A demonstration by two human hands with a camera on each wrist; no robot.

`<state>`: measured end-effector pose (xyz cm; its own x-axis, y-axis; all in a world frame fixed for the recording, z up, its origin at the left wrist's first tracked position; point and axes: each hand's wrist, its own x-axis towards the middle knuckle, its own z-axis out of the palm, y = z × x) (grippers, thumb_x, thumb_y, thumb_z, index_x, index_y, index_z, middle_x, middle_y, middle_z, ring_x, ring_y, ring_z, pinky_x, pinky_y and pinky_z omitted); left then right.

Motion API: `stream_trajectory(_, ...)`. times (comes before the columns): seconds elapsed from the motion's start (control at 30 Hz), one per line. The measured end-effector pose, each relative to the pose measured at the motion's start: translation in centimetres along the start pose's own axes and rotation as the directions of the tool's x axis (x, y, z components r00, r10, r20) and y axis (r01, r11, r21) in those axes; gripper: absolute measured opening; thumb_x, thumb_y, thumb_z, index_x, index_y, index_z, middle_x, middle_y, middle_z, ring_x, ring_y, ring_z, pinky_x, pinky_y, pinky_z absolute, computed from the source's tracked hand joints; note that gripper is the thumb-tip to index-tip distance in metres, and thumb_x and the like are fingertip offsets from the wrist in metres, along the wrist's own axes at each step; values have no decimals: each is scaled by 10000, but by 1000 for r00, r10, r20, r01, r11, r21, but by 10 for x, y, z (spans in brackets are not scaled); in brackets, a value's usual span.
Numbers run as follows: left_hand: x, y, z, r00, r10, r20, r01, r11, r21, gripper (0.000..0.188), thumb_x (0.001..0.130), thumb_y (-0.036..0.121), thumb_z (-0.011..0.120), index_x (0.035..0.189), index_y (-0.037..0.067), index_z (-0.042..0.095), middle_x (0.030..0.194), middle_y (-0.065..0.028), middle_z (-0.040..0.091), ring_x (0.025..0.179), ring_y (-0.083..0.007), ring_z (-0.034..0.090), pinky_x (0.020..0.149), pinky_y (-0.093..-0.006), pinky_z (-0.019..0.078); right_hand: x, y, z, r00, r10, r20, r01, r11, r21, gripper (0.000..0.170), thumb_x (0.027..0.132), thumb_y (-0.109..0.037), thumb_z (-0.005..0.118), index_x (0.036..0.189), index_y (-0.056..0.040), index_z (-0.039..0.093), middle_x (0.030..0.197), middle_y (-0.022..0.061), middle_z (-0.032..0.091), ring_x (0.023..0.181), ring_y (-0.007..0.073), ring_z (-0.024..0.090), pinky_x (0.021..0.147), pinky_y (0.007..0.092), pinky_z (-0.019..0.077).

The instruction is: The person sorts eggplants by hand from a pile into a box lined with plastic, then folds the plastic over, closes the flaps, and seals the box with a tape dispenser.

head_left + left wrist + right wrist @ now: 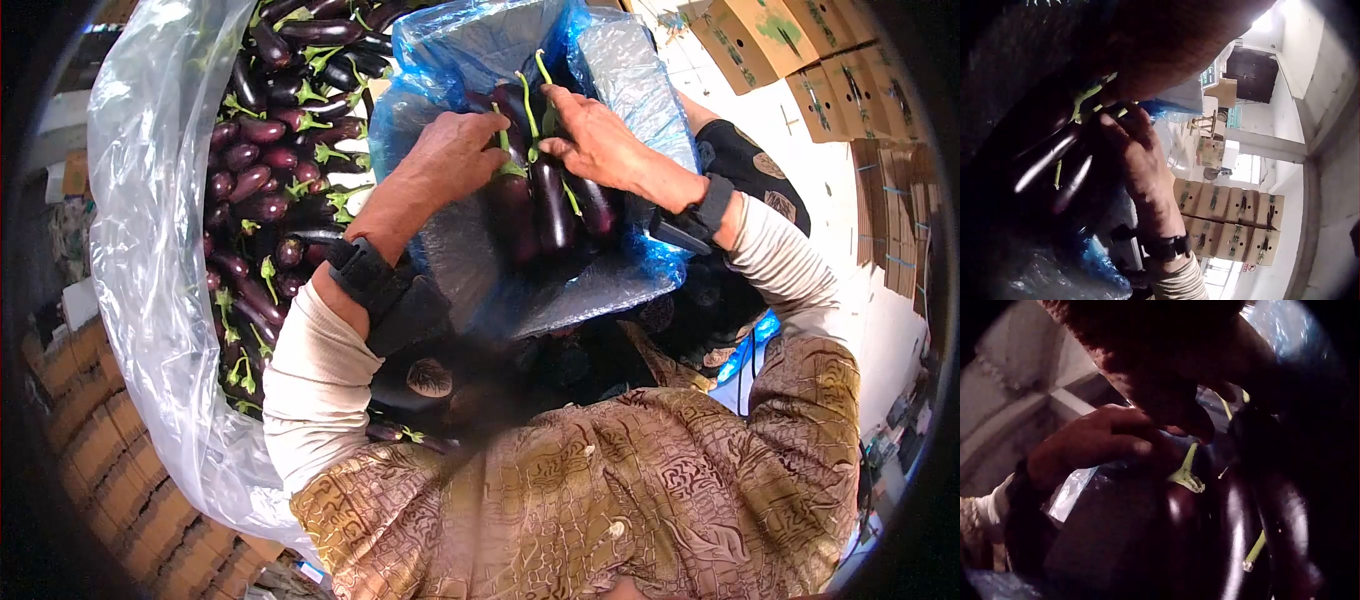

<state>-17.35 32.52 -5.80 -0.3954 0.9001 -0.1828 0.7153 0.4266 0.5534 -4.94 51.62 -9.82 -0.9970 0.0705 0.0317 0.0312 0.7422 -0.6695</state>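
Observation:
In the head view, both hands work over a box lined with blue plastic film, among glossy dark purple eggplants with green stems. My left hand comes in from the left, its thumb and forefinger at the green stem of an eggplant. Opposite it, my right hand holds the top of another eggplant between thumb and fingers; the palm hides part of it. Between them lies a long eggplant with its stem upward. The right wrist view shows a green calyx close below the fingertips.
A large heap of eggplants lies to the left, edged by a clear plastic sheet. Stacked cardboard boxes stand at the back right, with flattened cardboard below. More cardboard lies at lower left.

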Motion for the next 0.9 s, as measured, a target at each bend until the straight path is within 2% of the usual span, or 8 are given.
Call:
stream_trajectory(0.1, 0, 1, 2, 1000, 11, 11, -11, 1000, -26, 332, 834, 155, 647, 1146, 42, 647, 868, -208, 682, 830, -372, 685, 724, -425, 532, 27, 14, 16, 935, 298, 193, -312, 949, 49, 610, 795, -351, 734, 1291, -49, 546, 1102, 242, 659, 1033, 401, 637, 913, 453, 504)
stream_trajectory(0.23, 5, -8, 17, 996, -15, 89, 18, 999, -34, 294, 837, 191, 622, 1101, 62, 631, 852, -220, 673, 817, -408, 667, 705, -458, 522, 39, 22, 35, 924, 332, 191, -371, 901, 225, 244, 796, -317, 732, 842, -84, 677, 863, 159, 701, 868, 336, 681, 780, 398, 511)
stream_trajectory(0.4, 7, -9, 33, 994, 48, 94, -48, 999, -11, 262, 821, 170, 638, 1058, 59, 639, 884, -248, 666, 868, -444, 650, 737, -500, 522, 33, 22, 36, 915, 353, 197, -401, 857, 323, 230, 876, -280, 674, 841, -54, 658, 811, 145, 674, 775, 261, 641, 740, 372, 486)
stream_trajectory(0.47, 9, -9, 35, 994, 81, 77, -78, 996, -47, 256, 812, 162, 648, 1046, 58, 642, 878, -248, 666, 870, -446, 650, 742, -511, 521, 31, 19, 28, 922, 322, 214, -373, 885, 278, 207, 926, -226, 653, 860, -31, 629, 758, 25, 601, 747, 116, 520, 696, 310, 454)
stream_trajectory(0.53, 8, -9, 38, 994, 90, 58, -87, 995, -42, 265, 811, 163, 652, 1055, 62, 644, 872, -247, 667, 865, -446, 651, 745, -512, 522, 31, 29, 36, 940, 286, 186, -324, 918, 229, 261, 889, -308, 666, 901, -47, 673, 849, 204, 671, 812, 354, 653, 735, 431, 496)
stream_trajectory(0.63, 8, -1, 32, 996, 59, 70, -61, 997, 36, 310, 809, 170, 657, 1101, 65, 646, 854, -243, 670, 848, -436, 657, 752, -515, 530, 24, 23, 44, 978, 199, 67, -201, 979, 16, 329, 876, -299, 657, 1102, -61, 630, 1040, 285, 603, 1030, 451, 601, 877, 489, 489)
stream_trajectory(0.73, -3, 21, 4, 993, -25, 118, 16, 997, 81, 313, 812, 160, 643, 1106, 52, 645, 874, -235, 674, 870, -422, 660, 744, -510, 530, 14, -1, 20, 960, 256, 116, -260, 965, 21, 394, 853, -238, 683, 1168, -15, 601, 1083, 270, 599, 1055, 450, 585, 901, 488, 478)
stream_trajectory(0.9, -9, 21, -41, 941, -18, -338, 7, 999, -35, 303, 834, 148, 677, 1119, 50, 658, 938, -182, 693, 877, -331, 682, 774, -411, 535, 2, -8, -37, 996, -82, -36, 84, 995, 58, 331, 856, -149, 664, 1148, -5, 608, 1075, 223, 622, 993, 396, 624, 871, 441, 501)
